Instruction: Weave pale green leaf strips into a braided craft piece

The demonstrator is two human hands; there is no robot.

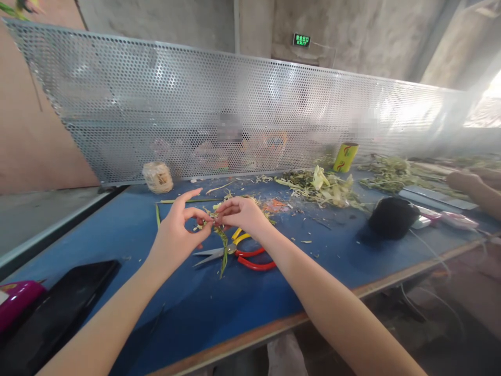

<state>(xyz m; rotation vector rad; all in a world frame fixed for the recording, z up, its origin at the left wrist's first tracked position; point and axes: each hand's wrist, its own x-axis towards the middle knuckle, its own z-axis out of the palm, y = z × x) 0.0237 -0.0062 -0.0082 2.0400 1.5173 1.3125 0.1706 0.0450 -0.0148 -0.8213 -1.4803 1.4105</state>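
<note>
Over the middle of the blue table, my left hand [178, 224] pinches one end of a braided green plant strip [222, 241] between thumb and forefinger. My right hand [245, 216] meets it there, its fingertips closed on the same end. The strip hangs down from the fingers, its loose tail crossing a pair of scissors. These scissors [231, 249] have red grips with yellow by the pivot and lie on the table with the blades apart, pointing left. Behind the hands, a thin green stalk [168, 201] lies on the table.
A pale twine roll [157, 177] stands at the back left by the perforated metal screen [176, 104]. Dry leaves [324, 188] are heaped near a yellow-green can [346, 157]. A black round object [393, 218] sits right; a black tray [66, 303] lies left. Another person's hand [465, 180] is far right.
</note>
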